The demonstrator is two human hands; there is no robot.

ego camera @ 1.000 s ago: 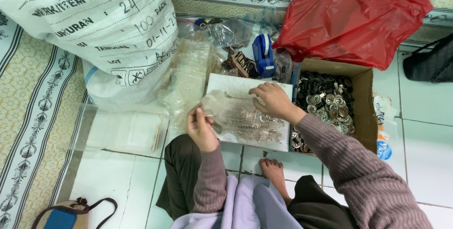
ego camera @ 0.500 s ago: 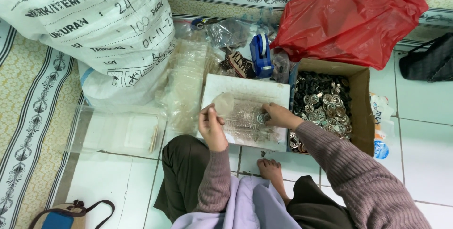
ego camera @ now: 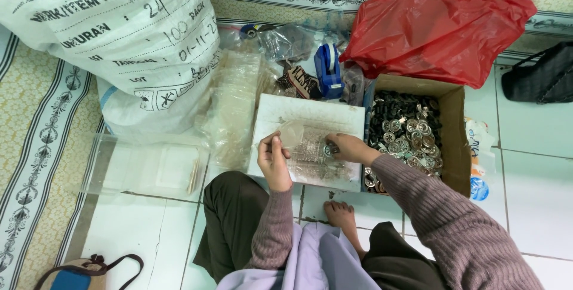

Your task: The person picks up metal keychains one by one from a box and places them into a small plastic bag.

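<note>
I sit on a tiled floor with a white board (ego camera: 310, 115) in front of my knees. My left hand (ego camera: 273, 158) holds up a small clear plastic bag (ego camera: 290, 133) over the board. My right hand (ego camera: 346, 146) pinches a round silver metal piece (ego camera: 328, 149) just right of the bag's mouth. A pile of filled clear bags (ego camera: 310, 161) lies on the board under both hands. A cardboard box (ego camera: 450, 132) of silver and black metal pieces stands right of the board, beside my right forearm.
A big white woven sack (ego camera: 119, 39) fills the upper left. A stack of clear bags (ego camera: 236, 108), a blue tape dispenser (ego camera: 328, 69), a red plastic bag (ego camera: 436, 33), a clear plastic tray (ego camera: 143, 167), a black bag (ego camera: 540, 75) and my bare foot (ego camera: 340, 213) surround the board.
My right hand has drawn back from the board's far part toward me and to the bag. My left hand lifted the clear bag slightly. The camera shifted a little.
</note>
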